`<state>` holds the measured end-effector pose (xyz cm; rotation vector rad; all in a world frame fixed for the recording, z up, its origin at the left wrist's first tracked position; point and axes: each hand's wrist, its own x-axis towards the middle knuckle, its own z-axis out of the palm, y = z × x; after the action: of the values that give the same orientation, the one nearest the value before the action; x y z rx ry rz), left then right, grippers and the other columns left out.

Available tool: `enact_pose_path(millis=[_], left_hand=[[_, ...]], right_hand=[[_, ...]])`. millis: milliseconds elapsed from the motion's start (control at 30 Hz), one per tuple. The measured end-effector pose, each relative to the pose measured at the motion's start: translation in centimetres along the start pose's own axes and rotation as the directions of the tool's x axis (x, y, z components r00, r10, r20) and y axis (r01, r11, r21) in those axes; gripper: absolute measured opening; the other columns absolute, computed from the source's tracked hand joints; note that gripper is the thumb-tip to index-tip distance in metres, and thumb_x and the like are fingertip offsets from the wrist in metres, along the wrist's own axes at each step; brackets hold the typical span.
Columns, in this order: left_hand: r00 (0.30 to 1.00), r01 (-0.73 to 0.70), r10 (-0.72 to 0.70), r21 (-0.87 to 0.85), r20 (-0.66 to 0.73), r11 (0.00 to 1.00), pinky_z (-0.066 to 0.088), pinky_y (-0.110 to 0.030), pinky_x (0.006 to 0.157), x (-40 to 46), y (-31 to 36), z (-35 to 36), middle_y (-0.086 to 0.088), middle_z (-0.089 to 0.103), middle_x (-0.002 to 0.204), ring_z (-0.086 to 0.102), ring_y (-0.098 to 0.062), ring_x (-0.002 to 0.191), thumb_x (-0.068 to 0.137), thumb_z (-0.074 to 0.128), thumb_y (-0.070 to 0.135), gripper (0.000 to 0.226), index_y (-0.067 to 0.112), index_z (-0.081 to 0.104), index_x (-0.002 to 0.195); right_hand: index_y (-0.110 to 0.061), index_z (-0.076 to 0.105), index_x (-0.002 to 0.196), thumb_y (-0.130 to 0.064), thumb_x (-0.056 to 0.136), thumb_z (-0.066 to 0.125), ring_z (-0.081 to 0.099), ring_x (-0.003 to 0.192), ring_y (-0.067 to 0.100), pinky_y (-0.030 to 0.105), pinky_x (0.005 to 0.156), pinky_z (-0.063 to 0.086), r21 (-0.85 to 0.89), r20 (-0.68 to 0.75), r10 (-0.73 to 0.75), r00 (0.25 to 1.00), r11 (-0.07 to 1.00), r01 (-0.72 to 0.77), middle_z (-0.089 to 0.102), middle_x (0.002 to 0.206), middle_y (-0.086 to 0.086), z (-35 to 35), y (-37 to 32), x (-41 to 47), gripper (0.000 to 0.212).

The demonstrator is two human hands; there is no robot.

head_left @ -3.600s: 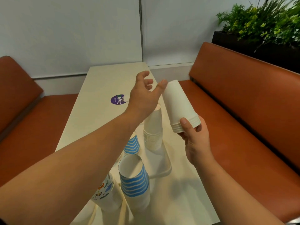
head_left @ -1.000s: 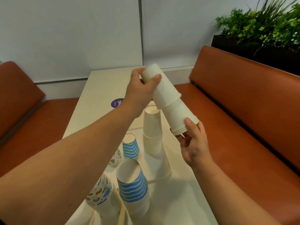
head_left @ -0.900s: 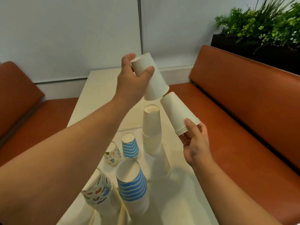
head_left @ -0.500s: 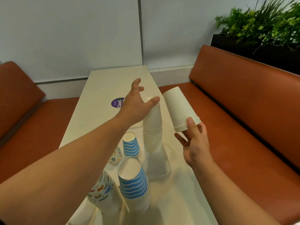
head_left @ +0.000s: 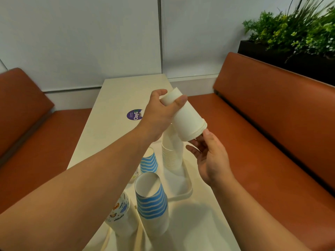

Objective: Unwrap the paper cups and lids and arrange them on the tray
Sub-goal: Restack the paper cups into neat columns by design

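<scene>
A short stack of plain white paper cups (head_left: 188, 120) hangs tilted above the table, bottom end pointing up and left. My left hand (head_left: 159, 115) grips that bottom end with thumb and fingers. My right hand (head_left: 212, 160) holds the rim end, its thumb on the rim and its fingers underneath. Below them a tall stack of white cups (head_left: 172, 156) stands upside down on the white tray (head_left: 186, 193). A blue-striped cup (head_left: 149, 162) also stands on the tray, partly behind my left forearm.
Nearer to me stand a blue-striped cup stack (head_left: 152, 201) and a patterned cup stack (head_left: 119, 211). A purple sticker (head_left: 134, 115) marks the cream table. Orange benches (head_left: 272, 133) flank the table, and a planter (head_left: 290, 38) sits behind the right one.
My left hand set a white cup on the tall tray stack, then came back. It now grips the bottom end of the stack that my right hand holds.
</scene>
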<state>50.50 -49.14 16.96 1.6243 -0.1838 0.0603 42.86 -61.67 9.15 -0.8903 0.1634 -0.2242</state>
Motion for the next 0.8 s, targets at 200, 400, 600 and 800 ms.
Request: enact_pose_path(millis=[200,400,600,800], left_hand=[[0.998,0.056,-0.052,-0.164,0.026,0.985,0.056,-0.035,0.084,-0.5,-1.9,0.7,-0.003,0.066,0.110,0.066,-0.018,0.099,0.074,0.080,0.035,0.057,0.018,0.048,0.119],[0.999,-0.021,0.019,-0.057,-0.029,0.998,0.057,-0.038,0.087,-0.2,-1.2,1.4,-0.001,0.064,0.112,0.066,-0.016,0.100,0.066,0.074,0.050,0.060,0.021,0.050,0.113],[0.997,-0.021,0.021,-0.006,-0.071,1.000,0.058,-0.045,0.086,0.3,-0.6,2.3,-0.002,0.064,0.110,0.066,-0.019,0.098,0.073,0.072,0.054,0.056,0.020,0.051,0.112],[0.992,0.028,-0.033,-0.049,-0.122,0.998,0.056,-0.050,0.087,0.4,0.0,3.2,-0.004,0.064,0.110,0.065,-0.023,0.098,0.069,0.070,0.057,0.066,0.014,0.053,0.116]], right_hand=[[-0.006,0.059,0.091,-0.010,0.102,0.045,0.069,0.078,0.017,0.032,0.080,0.059,0.074,0.050,0.044,0.998,0.996,-0.048,0.073,0.085,0.008,0.8,0.0,0.1,0.018],[-0.007,0.059,0.089,-0.007,0.103,0.044,0.069,0.073,0.015,0.026,0.072,0.059,-0.016,-0.012,-0.044,0.999,0.999,0.044,0.072,0.080,0.006,1.3,-0.3,0.1,0.021],[-0.007,0.058,0.086,-0.007,0.102,0.045,0.067,0.069,0.014,0.026,0.070,0.059,-0.073,-0.033,-0.110,0.993,0.992,0.107,0.071,0.073,0.004,1.5,-1.2,0.3,0.020],[-0.007,0.059,0.083,-0.004,0.100,0.049,0.066,0.064,0.014,0.024,0.064,0.057,-0.108,-0.097,-0.144,0.985,0.985,0.133,0.069,0.069,0.004,2.1,-1.8,0.4,0.020]])
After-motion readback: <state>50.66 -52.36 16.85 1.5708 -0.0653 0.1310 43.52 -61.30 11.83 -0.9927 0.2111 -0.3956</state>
